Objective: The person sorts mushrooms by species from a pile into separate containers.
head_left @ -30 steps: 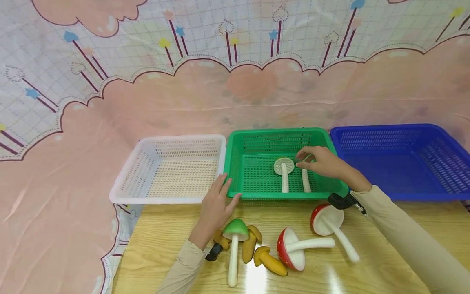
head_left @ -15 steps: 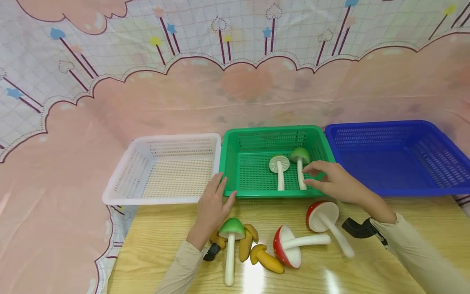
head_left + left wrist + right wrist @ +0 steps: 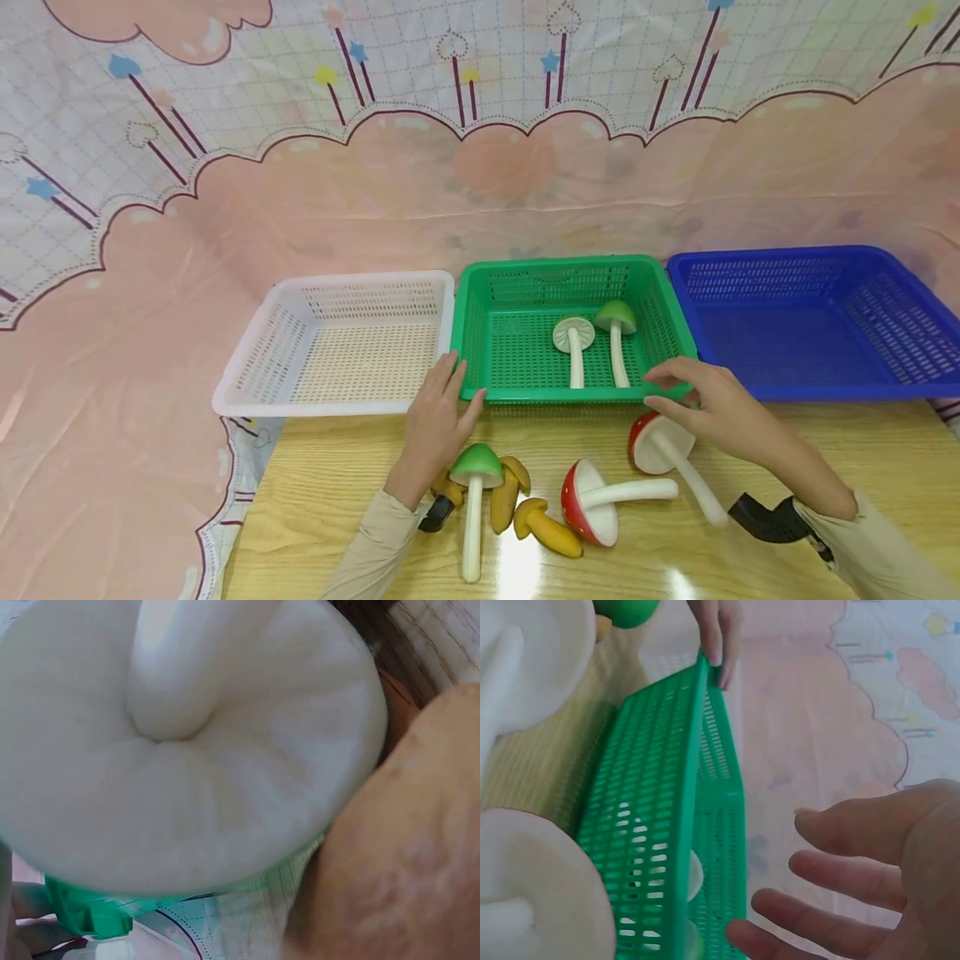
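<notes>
My left hand [image 3: 437, 418] rests on the front left corner of the green basket [image 3: 555, 397], fingers fairly straight and thumb spread along the rim. Two toy mushrooms lie inside that basket: a green-capped mushroom [image 3: 617, 317] and one with its pale underside [image 3: 573, 335] showing. At the basket's front right corner hovers my right hand [image 3: 723, 412], thumb and fingers apart, nothing between them. It overlaps the upper edge of a red-capped mushroom [image 3: 663, 447] on the table. In the left wrist view, the pale underside of a mushroom cap [image 3: 225, 810] fills much of the picture.
Near my left forearm lie a green-capped mushroom [image 3: 477, 467] and several brown mushrooms [image 3: 555, 533]. Another red-capped mushroom [image 3: 591, 502] lies on the wooden table [image 3: 330, 492]. A white basket [image 3: 315, 409] and a blue basket [image 3: 847, 392] flank the green one.
My right hand has drawn back from inside the green basket, moving right and toward me, leaving the green-capped mushroom there in full view. My left hand stays at the basket corner.
</notes>
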The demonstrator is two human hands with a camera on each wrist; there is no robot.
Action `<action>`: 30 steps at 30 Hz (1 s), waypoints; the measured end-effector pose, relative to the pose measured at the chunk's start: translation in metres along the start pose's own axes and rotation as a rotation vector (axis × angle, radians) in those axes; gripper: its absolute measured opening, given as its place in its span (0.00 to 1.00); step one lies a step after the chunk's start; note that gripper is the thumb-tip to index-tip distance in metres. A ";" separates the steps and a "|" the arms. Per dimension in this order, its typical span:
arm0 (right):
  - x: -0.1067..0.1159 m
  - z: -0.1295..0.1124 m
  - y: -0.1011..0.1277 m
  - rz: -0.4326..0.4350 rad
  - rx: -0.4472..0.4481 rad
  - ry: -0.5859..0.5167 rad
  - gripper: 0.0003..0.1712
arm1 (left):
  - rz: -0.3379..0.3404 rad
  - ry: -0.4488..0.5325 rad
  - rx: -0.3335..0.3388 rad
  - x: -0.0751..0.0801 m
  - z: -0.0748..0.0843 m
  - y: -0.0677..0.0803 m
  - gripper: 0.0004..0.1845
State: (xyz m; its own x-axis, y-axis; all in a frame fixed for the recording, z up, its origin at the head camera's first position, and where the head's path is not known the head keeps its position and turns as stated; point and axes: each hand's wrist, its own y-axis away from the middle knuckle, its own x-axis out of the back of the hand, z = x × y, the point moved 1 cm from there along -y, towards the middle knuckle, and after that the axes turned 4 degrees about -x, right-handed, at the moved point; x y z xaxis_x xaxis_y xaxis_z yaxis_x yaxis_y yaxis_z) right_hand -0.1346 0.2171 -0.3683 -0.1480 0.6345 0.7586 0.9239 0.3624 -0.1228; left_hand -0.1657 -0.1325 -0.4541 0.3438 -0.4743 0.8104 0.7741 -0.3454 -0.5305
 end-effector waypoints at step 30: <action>-0.028 0.018 0.070 0.187 -0.143 0.097 0.18 | 0.012 -0.027 -0.013 -0.001 0.001 0.002 0.28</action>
State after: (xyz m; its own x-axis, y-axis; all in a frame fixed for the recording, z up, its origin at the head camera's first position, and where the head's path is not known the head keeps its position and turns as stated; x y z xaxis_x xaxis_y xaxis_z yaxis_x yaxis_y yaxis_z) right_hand -0.0723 0.2370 -0.4098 0.0579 0.6106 0.7898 0.9737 0.1403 -0.1798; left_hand -0.1642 -0.1319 -0.4554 0.3675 -0.4562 0.8105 0.7628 -0.3507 -0.5432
